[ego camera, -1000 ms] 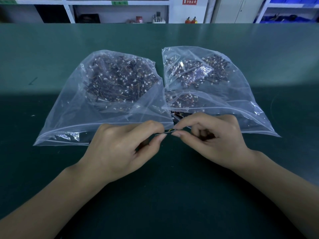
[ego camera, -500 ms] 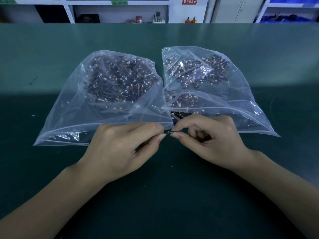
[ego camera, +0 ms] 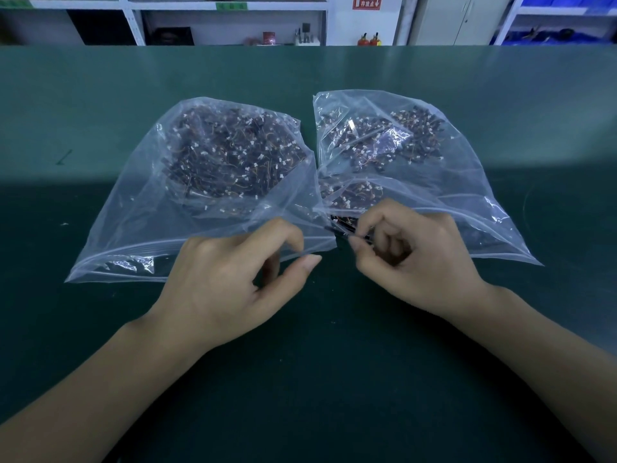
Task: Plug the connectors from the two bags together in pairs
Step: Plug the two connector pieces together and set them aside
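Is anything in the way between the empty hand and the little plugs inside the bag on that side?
Yes. The left hand holds nothing, and the clear plastic of the left bag covers the connectors piled at its far end. The hand has to go in through the bag's near edge; whether that edge is open is unclear.

Your right hand (ego camera: 420,259) pinches a small dark connector (ego camera: 350,233) at the mouth of the right bag (ego camera: 467,182). Your left hand (ego camera: 233,279), fingers loosely curled and empty, rests against the left bag (ego camera: 140,222) on the green worktop (ego camera: 334,362).
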{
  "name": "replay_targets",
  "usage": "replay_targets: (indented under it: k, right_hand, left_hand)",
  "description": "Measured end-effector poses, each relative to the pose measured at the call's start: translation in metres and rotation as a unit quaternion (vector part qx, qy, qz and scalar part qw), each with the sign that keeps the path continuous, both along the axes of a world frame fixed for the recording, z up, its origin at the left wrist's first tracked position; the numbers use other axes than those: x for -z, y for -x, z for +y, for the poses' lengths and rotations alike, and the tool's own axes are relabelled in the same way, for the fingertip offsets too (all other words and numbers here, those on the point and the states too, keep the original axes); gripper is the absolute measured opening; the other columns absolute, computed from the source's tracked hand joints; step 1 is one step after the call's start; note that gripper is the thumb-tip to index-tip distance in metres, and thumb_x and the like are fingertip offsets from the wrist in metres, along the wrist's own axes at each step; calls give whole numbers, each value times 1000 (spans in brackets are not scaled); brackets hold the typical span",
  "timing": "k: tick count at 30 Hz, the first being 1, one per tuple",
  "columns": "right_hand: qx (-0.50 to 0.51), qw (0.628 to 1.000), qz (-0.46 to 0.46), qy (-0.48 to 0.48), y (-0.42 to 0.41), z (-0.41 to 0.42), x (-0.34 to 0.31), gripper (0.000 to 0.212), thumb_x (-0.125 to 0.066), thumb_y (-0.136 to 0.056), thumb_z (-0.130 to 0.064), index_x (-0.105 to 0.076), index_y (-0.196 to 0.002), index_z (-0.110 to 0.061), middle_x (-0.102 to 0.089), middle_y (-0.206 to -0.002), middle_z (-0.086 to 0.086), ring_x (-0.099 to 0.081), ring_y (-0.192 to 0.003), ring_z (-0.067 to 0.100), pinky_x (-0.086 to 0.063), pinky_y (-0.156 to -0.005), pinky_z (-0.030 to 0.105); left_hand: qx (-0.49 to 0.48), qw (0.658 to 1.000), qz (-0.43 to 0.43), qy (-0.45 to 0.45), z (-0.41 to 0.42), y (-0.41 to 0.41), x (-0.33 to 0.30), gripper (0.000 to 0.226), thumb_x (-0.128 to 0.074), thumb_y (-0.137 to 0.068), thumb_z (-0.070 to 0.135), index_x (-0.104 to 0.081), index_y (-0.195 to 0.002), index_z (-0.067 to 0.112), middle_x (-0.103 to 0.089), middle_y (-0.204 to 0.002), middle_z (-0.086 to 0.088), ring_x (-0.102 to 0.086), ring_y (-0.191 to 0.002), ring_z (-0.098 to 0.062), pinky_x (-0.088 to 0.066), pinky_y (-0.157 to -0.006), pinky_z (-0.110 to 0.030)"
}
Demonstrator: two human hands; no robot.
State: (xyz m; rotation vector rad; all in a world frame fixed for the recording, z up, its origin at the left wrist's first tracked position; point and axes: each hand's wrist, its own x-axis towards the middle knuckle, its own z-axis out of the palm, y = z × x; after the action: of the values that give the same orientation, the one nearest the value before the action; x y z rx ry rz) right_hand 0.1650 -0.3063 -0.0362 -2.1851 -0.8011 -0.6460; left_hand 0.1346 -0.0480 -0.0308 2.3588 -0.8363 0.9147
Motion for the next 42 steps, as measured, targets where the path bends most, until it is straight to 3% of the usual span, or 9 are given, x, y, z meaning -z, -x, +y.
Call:
replay_targets:
  k: [5,13,16,21,23,30,37,39,42]
  right_hand:
    - [127,989,-9,75,-5,-5,-7,10,-71,-82,-20,-61,-82,-18,-45,-53,-9,-49,-50,9,-45,-54,29]
    - [142,977,18,158,-6,-5,-12,15,-75,-79,-20,-61,-81,-22,-40,-57,-18,-51,-56,15,-45,-56,30]
    - [138,976,15,168,-9,-7,-11,14,-77,-81,-17,-63,-81,-21,-39,-60,-18,-51,-61,16,-44,-60,30]
    - [166,971,31,166,-12,-9,-5,12,-75,-88,-15,-71,-90,-26,-48,-56,-10,-55,-60,19,-51,-60,36]
    - [170,972,30,162,-12,-9,-5,16,-74,-89,-13,-74,-94,-28,-47,-55,-9,-54,-60,18,-48,-59,33]
    - [150,976,43,152,-9,-6,-5,27,-67,-90,-10,-80,-100,-32,-41,-54,-21,-53,-60,12,-53,-62,36]
    - [137,981,32,131,-5,-3,-7,26,-68,-88,-7,-80,-95,-29,-39,-52,-14,-53,-55,17,-46,-55,31]
    - [125,985,20,117,-4,-2,-8,26,-68,-87,-4,-80,-91,-27,-38,-52,-12,-52,-53,17,-47,-53,32]
    - [104,990,0,100,-1,0,-8,25,-68,-87,-2,-80,-88,-24,-34,-51,-14,-47,-50,15,-47,-51,34]
  left_hand:
    - [-13,999,-4,-32,2,-2,-4,53,-62,-106,32,-55,-58,11,-42,-50,6,-41,-42,-17,-37,-38,-32]
    - [-74,995,11,-68,7,-4,-9,63,-49,-110,40,-44,-53,15,-32,-47,7,-34,-40,-19,-20,-47,-21]
    - [-116,990,22,-83,8,-6,-11,59,-47,-111,41,-38,-56,21,-31,-48,9,-34,-41,-19,-17,-51,-17]
    - [-179,974,53,-125,11,-10,-5,53,-46,-110,44,-53,-63,18,-49,-56,7,-49,-51,-20,-39,-47,-28]
    - [-189,972,54,-126,11,-12,-3,47,-47,-109,43,-52,-68,19,-51,-63,8,-50,-59,-19,-38,-49,-30]
    - [-212,962,83,-150,18,-21,1,33,-51,-109,39,-48,-82,21,-51,-84,3,-54,-84,-26,-46,-82,-46]
    - [-272,923,206,-179,28,-25,2,41,-42,-110,45,-63,-127,15,-74,-114,-10,-69,-110,-36,-52,-102,-53]
    - [-268,923,209,-180,30,-24,2,44,-35,-111,48,-69,-115,21,-74,-111,-2,-67,-108,-29,-52,-98,-47]
    - [-250,939,161,-174,32,-25,5,30,-46,-109,38,-70,-106,21,-73,-99,-1,-68,-97,-30,-55,-79,-43]
